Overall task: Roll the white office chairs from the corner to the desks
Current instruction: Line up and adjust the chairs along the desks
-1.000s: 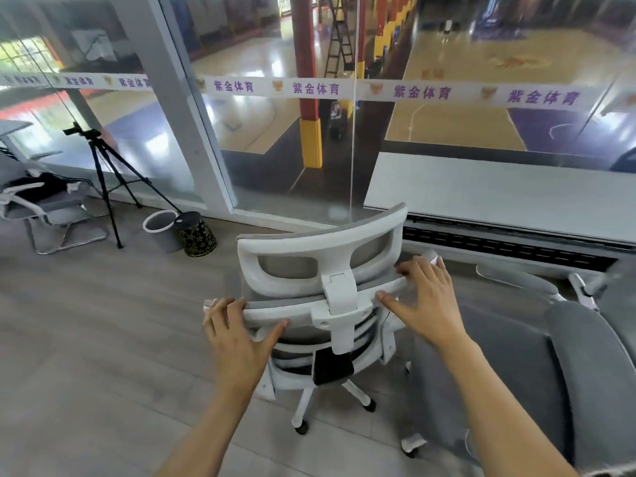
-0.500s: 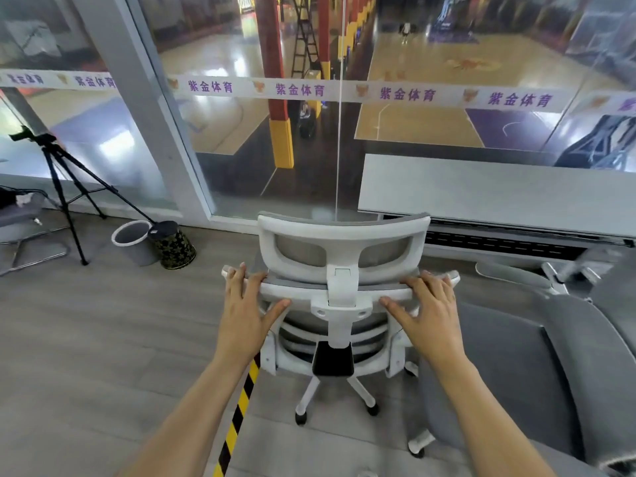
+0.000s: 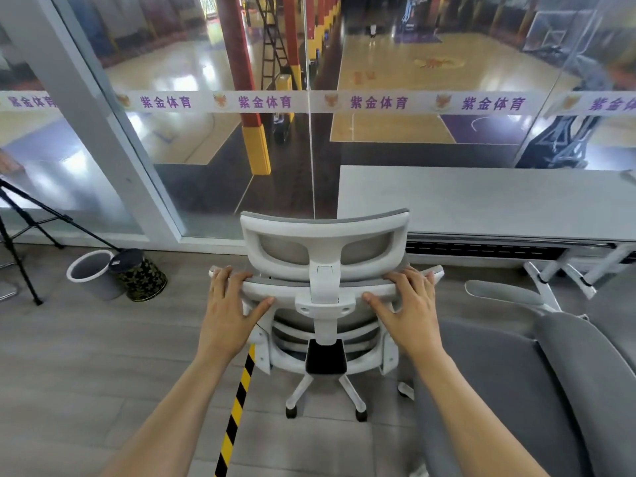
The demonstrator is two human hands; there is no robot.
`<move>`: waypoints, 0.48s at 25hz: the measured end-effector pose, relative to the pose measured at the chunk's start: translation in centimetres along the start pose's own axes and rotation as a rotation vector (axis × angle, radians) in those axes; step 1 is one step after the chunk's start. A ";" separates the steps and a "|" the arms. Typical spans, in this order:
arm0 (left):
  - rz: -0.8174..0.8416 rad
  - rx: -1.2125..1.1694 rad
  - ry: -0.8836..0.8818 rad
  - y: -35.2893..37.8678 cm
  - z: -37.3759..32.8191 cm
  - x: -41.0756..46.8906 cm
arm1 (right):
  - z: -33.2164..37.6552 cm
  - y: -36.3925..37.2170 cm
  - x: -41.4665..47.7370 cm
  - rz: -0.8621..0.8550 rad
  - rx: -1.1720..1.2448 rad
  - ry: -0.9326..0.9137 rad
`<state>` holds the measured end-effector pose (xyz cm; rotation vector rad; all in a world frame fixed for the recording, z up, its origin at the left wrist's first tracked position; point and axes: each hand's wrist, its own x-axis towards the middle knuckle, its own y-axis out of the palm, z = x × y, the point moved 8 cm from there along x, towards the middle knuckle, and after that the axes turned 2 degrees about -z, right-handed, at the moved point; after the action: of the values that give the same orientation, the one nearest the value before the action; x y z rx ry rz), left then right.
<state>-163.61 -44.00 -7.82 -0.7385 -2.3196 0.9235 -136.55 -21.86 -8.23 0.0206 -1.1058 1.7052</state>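
A white office chair (image 3: 323, 270) with a grey mesh back and headrest stands in front of me, its back toward me, on castors on the grey floor. My left hand (image 3: 229, 306) grips the top bar of the backrest on the left. My right hand (image 3: 409, 308) grips the same bar on the right. The chair faces a white desk (image 3: 481, 201) against the glass wall, near the desk's left end. A second chair (image 3: 537, 373) with grey cushions fills the lower right, close to my right arm.
A glass wall (image 3: 206, 149) with a white pillar runs across ahead. A white bin (image 3: 91, 275) and a camouflage-patterned bin (image 3: 141, 275) stand at the left by the wall. Tripod legs (image 3: 24, 232) reach in at the far left. A yellow-black floor strip (image 3: 237, 407) lies under the chair.
The chair has turned from angled to square-on and now stands in line with the desk's left end. The view has swung right, so the tripod and bins sit further left. Both hands kept their hold.
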 end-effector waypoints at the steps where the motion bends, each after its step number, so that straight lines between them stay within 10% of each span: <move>1: -0.001 -0.004 -0.001 0.1 0.1 0.6 | 0.0 0.3 0.5 0.003 -0.007 -0.002; 12: 0.026 0.089 0.020 1.0 -1.2 -0.6 | 0.9 0.4 0.2 0.091 -0.138 0.120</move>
<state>-162.11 -43.25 -7.97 -0.7385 -2.2411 1.0196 -137.39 -22.38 -7.90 -0.2186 -1.1463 1.6834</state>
